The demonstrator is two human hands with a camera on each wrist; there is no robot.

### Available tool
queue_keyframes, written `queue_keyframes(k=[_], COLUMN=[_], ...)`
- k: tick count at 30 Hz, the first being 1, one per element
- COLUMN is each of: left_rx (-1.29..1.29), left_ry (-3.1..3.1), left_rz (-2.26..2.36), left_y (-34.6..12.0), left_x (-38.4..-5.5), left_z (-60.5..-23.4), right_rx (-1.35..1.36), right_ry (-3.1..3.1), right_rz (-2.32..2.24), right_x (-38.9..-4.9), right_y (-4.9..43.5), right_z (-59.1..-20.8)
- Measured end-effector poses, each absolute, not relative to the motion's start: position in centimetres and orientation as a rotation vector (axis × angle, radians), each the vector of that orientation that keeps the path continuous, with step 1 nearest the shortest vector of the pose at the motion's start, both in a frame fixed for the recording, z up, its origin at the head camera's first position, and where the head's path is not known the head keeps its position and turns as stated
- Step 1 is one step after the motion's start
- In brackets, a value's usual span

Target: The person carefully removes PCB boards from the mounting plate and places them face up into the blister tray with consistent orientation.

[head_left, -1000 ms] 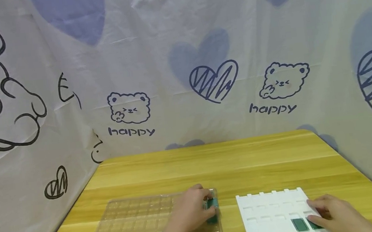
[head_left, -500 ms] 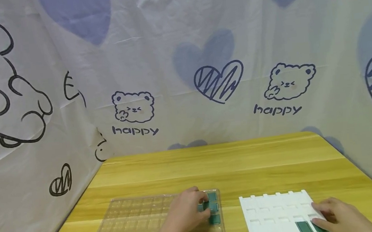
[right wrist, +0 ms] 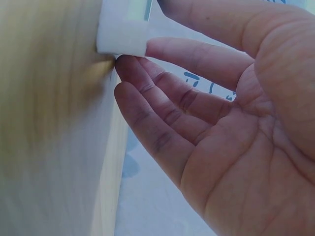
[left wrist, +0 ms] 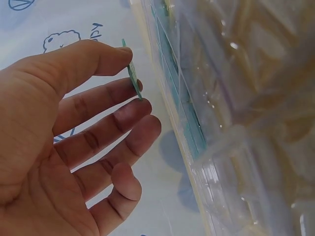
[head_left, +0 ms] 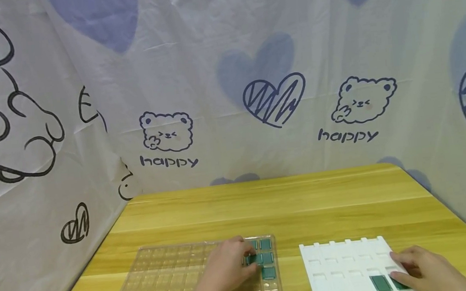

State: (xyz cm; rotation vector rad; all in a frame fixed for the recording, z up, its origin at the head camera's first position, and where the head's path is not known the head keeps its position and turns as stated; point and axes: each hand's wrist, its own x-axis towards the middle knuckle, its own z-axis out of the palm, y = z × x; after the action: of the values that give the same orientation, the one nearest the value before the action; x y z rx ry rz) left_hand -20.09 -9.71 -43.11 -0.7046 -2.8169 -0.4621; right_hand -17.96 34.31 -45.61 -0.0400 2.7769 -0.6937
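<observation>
My left hand (head_left: 227,269) reaches over the back right of a clear plastic tray (head_left: 165,271) with many small pockets. Its thumb and fingers pinch a thin green square chip (left wrist: 133,76), seen edge-on in the left wrist view. Several green chips (head_left: 266,244) lie in pockets right beside the fingertips. My right hand (head_left: 425,267) grips the right edge of a white slotted tray (head_left: 333,265), thumb on top and fingers along its side. On that tray, one dark green chip (head_left: 381,283) shows whole; another (head_left: 400,284) is partly hidden by the right thumb.
Both trays lie side by side on a yellow wood-grain table (head_left: 264,208), with a strip of tabletop between them. A white cloth (head_left: 209,73) printed with hearts and bears hangs behind and along both sides.
My left hand has moved slightly left and toward me, uncovering green chips in the clear tray's right column. My right hand stays on the white tray. The head view has shifted a little.
</observation>
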Motion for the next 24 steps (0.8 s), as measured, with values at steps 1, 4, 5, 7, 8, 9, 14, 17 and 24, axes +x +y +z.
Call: queue_keyframes(k=[1,4,5,7,8,9,14,17,24], left_rx=[-0.705,-0.713,-0.718,-0.735,-0.744,-0.753,-0.769,-0.767,-0.772], left_ry=[-2.818,-2.833,-2.836,-2.845,-2.85,-2.853,-2.874,-2.894,-2.914], left_rz=[-0.462,-0.442,-0.436,-0.427,-0.421,-0.42,-0.442,-0.448,-0.418], left_y=[-9.76,-9.9,-9.93,-10.0,-10.04,-10.09,-10.26,-10.29,-10.46], left_x=[-20.04,-19.96,-19.93,-19.87,-19.87,-19.85,-19.71,-19.67,-19.8], left_z=[-43.1,-43.14,-43.13,-43.1,-43.13,-43.13,-43.11,-43.12,-43.23], right_rx=[-0.04,-0.05,-0.052,-0.055,-0.058,-0.062,-0.082,-0.083,-0.088], right_ry=[2.777,2.78,2.781,2.777,2.779,2.781,2.8,2.798,2.785], right_rz=[-0.692,-0.692,-0.694,-0.704,-0.707,-0.709,-0.703,-0.701,-0.701], right_x=[-17.96,-17.96,-17.97,-17.98,-17.99,-18.0,-18.12,-18.21,-18.27], right_y=[34.29,34.29,34.31,34.38,34.42,34.46,34.61,34.66,34.72], right_z=[-45.56,-45.52,-45.53,-45.58,-45.63,-45.67,-45.94,-46.06,-46.09])
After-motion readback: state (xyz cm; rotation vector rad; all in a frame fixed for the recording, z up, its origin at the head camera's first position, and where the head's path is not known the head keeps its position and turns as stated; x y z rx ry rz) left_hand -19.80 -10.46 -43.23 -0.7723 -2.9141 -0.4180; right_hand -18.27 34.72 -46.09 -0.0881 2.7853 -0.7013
